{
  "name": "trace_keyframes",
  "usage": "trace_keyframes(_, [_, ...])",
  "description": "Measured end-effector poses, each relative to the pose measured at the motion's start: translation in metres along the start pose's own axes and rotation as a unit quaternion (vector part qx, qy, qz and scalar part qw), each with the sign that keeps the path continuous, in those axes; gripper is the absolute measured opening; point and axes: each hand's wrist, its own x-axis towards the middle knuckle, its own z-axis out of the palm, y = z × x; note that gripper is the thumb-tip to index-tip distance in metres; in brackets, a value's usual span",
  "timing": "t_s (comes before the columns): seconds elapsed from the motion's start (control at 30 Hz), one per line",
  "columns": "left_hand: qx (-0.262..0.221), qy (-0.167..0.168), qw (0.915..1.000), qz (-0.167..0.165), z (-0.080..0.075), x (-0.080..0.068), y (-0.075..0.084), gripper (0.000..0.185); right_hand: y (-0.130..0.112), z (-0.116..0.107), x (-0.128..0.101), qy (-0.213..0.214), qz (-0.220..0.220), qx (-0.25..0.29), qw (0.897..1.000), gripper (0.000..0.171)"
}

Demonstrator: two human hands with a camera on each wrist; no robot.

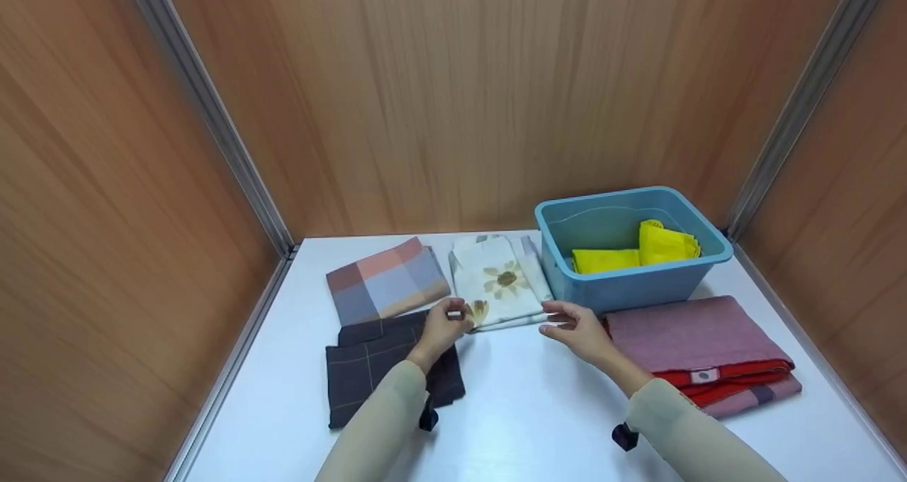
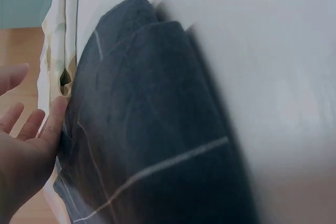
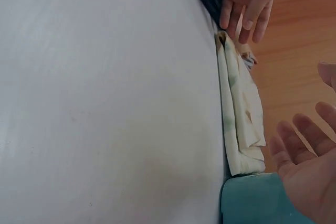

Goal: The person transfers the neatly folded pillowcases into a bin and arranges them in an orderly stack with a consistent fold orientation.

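Observation:
A folded cream cloth with a flower print (image 1: 502, 282) lies on the white table (image 1: 538, 411), between a pastel checked cloth (image 1: 386, 280) and a blue bin (image 1: 627, 287). My left hand (image 1: 445, 324) is at its near left corner, fingers straight, fingertips touching the cloth's edge (image 2: 55, 61) beside a dark checked cloth (image 2: 152, 129). My right hand (image 1: 572, 324) hovers at the near right corner, palm open (image 3: 310, 156), a little apart from the folded cloth (image 3: 241, 114). Neither hand grips anything.
The bin holds yellow cloths (image 1: 638, 253). A folded mauve cloth with a red layer (image 1: 701, 344) lies at the right front. The dark checked cloth (image 1: 382, 368) lies under my left forearm. Wooden walls enclose the table on three sides.

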Motion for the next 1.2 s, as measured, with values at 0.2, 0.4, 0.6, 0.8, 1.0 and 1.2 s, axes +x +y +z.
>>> trace_keyframes(0.2, [0.003,0.008,0.9998,-0.018,0.004,0.001,-0.005,0.055,0.006,0.006,0.007,0.0,0.031,-0.017,0.999,0.059])
trace_keyframes(0.4, [0.013,0.019,0.9992,-0.033,0.007,0.005,-0.005,0.059,0.017,0.015,0.016,0.009,0.056,-0.052,0.997,0.062])
trace_keyframes(0.6, [0.005,0.027,0.999,-0.036,0.01,0.007,-0.007,0.067,0.027,0.022,0.023,0.016,0.069,-0.084,0.994,0.066])
trace_keyframes(0.8, [0.002,0.033,0.9991,-0.026,0.011,0.007,-0.01,0.065,0.035,0.026,0.03,0.019,0.061,-0.108,0.992,0.066])
trace_keyframes(1.0, [0.01,0.038,0.9989,-0.023,0.01,0.005,-0.013,0.062,0.039,0.029,0.038,0.011,0.075,-0.118,0.99,0.066])
trace_keyframes(1.2, [0.007,0.044,0.9985,-0.031,0.012,0.006,-0.015,0.062,0.044,0.034,0.042,0.001,0.079,-0.141,0.987,0.068])
